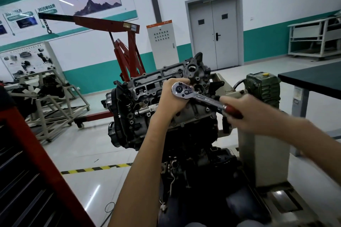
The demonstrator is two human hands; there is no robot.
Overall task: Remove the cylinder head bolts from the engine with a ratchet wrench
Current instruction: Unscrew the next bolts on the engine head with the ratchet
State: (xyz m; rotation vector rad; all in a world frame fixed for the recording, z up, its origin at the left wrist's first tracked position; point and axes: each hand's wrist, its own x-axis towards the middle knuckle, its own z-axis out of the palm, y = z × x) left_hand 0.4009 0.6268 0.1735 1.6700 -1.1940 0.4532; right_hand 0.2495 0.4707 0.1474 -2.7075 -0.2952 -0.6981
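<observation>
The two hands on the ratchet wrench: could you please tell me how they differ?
The left hand grips the ratchet wrench beneath its round head, over the engine; the right hand grips its red handle. The left hand looks sharp; the right hand is blurred. Both hold the same wrench.

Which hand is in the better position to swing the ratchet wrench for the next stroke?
Right. The right hand grips the red handle of the ratchet wrench, far from its head; the left hand sits at the head.
</observation>
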